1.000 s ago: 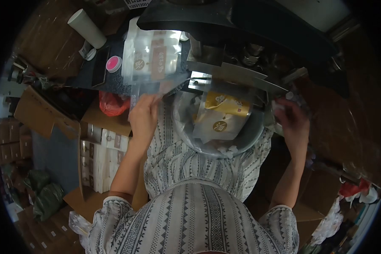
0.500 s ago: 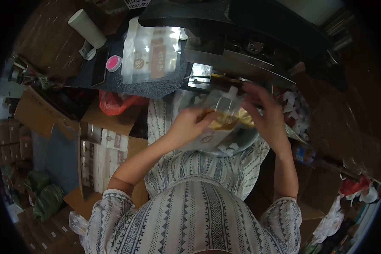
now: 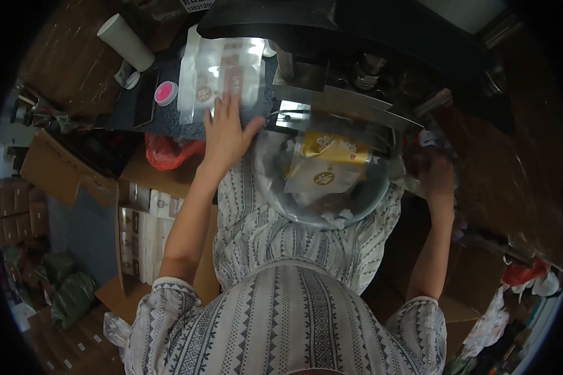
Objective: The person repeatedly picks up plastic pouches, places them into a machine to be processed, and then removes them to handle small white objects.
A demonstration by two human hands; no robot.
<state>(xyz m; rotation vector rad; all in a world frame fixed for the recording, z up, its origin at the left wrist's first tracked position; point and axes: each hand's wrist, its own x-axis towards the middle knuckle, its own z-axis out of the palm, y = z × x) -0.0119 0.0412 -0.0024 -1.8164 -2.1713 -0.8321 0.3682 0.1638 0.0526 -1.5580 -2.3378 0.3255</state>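
Note:
My left hand [image 3: 227, 134] lies with fingers spread on the lower edge of a stack of clear printed pouches [image 3: 197, 75]. Off to the right, my right hand [image 3: 438, 181] reaches down into a container of small white pieces [image 3: 428, 139]; its fingertips are dark and hidden. Between the hands, a translucent pouch with a brown round mark [image 3: 325, 179] rests over a round basin [image 3: 347, 219] on my lap. A gold packet [image 3: 334, 149] shows at the pouch's upper part, just below the metal front of a dark machine [image 3: 356, 103].
A pink-topped round jar [image 3: 166, 93], a phone-like dark slab [image 3: 146, 100] and a white cup [image 3: 126, 44] are left of the pouches on a grey towel [image 3: 191, 128]. Below them hang a red plastic bag [image 3: 164, 153] and an open carton of packed pouches [image 3: 141, 240].
Both hands have left the pouch and gold packet, which now rest over the basin. My left hand moved up-left onto the pouch stack; my right hand moved right and down into the white pieces.

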